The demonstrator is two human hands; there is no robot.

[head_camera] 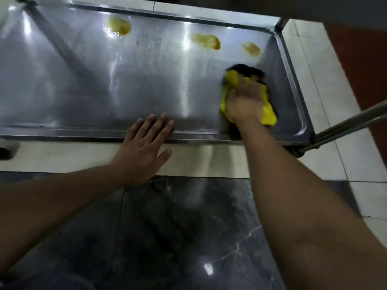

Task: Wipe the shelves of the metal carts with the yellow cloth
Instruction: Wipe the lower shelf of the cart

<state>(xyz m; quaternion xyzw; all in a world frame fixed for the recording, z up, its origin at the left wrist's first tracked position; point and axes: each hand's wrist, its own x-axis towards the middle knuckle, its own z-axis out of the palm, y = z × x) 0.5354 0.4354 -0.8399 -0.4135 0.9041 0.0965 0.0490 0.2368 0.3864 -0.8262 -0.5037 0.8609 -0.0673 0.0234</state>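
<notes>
Shelf [125, 84] of the cart, seen from above. Three stains [206, 41] lie in a row along its far side. Cloth [268, 116] on the shelf at the right end, under the right hand [246, 101]. Left hand [144, 147] on the near rim [62, 130], left of the cloth.

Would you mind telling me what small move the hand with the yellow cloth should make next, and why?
Probably push the yellow cloth forward to the nearest stain. The right hand presses the cloth on the shelf just short of it, three yellowish stains remain along the far edge, and the left hand rests on the near rim.
</notes>
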